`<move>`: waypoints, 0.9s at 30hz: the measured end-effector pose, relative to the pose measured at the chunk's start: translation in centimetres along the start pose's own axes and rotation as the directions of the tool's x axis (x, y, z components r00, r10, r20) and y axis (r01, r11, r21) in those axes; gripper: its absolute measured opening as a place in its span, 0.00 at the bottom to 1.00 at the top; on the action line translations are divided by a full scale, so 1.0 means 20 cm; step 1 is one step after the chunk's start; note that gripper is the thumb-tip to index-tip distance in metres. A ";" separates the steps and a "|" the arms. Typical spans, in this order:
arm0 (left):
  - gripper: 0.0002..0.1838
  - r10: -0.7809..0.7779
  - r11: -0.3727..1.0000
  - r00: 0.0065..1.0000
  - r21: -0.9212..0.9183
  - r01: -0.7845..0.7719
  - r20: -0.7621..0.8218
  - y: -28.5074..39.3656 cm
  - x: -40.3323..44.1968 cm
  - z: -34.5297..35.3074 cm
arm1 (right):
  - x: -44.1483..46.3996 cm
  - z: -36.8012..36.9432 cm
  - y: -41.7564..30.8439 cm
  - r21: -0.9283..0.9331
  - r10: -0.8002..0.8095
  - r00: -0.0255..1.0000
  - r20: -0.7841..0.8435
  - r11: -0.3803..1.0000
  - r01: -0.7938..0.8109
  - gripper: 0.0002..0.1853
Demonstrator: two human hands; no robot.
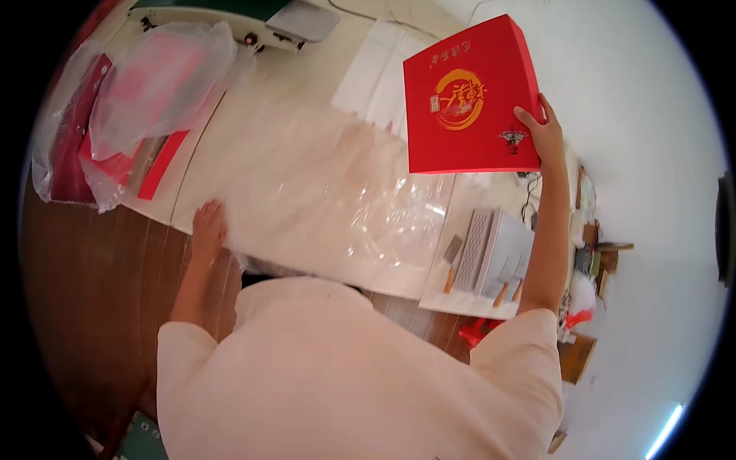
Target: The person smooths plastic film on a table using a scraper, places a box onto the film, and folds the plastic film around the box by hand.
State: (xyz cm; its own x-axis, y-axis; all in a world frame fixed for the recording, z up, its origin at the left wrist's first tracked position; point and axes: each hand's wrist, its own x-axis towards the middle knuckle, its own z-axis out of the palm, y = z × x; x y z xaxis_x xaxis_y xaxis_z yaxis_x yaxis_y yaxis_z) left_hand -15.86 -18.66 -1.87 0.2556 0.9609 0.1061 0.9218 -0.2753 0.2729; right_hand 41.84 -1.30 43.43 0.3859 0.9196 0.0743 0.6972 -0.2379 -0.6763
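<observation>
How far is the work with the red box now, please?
Done, it seems: the clear plastic lies spread on the table. In hand: the right hand holds the red box up, while the left hand is at the table edge. Left, probably: lowering the box onto the plastic and covering it, since its red faces are bare.

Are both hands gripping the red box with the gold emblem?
No, only the right hand grips the red box; the left hand is well away from it, at the edge of the table.
</observation>
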 end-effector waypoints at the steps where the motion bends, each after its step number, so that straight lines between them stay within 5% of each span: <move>1: 0.40 0.014 1.000 1.000 -0.003 -0.014 0.024 -0.02 -0.01 0.02 | -0.11 0.04 0.00 -0.005 0.028 1.000 0.001 1.000 -0.028 0.46; 6: 0.46 0.171 0.985 0.978 -0.050 -0.166 0.120 0.01 0.02 -0.05 | -0.61 0.31 0.02 -0.113 -0.126 0.984 -0.125 0.987 0.112 0.43; 9: 0.46 0.311 0.943 0.942 -0.167 -0.289 0.126 -0.02 0.01 -0.03 | -0.88 0.55 -0.07 -0.096 -0.009 0.991 -0.133 0.995 -0.004 0.44; 13: 0.46 0.296 0.945 0.927 -0.212 -0.249 0.232 -0.02 0.00 -0.05 | -1.11 0.81 -0.11 -0.336 0.135 0.965 -0.224 0.919 -0.207 0.44; 16: 0.46 0.274 0.942 0.959 -0.220 -0.252 0.073 -0.05 0.01 -0.01 | -1.20 0.91 -0.16 -0.434 0.181 0.951 -0.249 0.857 -0.277 0.44; 19: 0.45 0.059 0.981 0.998 -0.187 -0.058 0.000 -0.04 0.14 -0.03 | -1.23 0.99 -0.15 -0.507 0.174 0.947 -0.268 0.811 -0.293 0.44; 21: 0.46 -0.177 0.908 0.984 -0.386 0.161 -0.005 -0.04 0.29 -0.06 | -1.23 1.03 -0.13 -0.512 0.167 0.943 -0.288 0.806 -0.299 0.44; 24: 0.49 -0.348 0.852 0.938 -0.422 0.311 -0.011 -0.04 0.54 -0.08 | -1.26 1.05 -0.13 -0.531 0.072 0.942 -0.329 0.811 -0.248 0.41; 26: 0.50 -0.379 0.860 0.925 -0.380 0.341 -0.027 -0.07 0.67 -0.11 | -1.28 1.12 -0.22 -0.758 -0.373 0.875 -0.307 0.652 0.012 0.38; 27: 0.51 -0.414 0.864 0.909 -0.335 0.376 -0.048 -0.07 0.71 -0.13 | -1.32 1.19 -0.27 -0.674 -0.428 0.874 -0.232 0.718 0.172 0.37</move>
State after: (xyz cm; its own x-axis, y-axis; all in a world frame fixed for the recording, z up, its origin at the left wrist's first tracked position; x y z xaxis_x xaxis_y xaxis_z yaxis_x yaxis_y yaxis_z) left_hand -14.32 -4.60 1.69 -0.1635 0.9861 0.0294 0.7950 0.1141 0.5958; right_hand 13.54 -16.80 27.69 0.1792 0.8327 0.5239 0.9746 -0.2231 0.0213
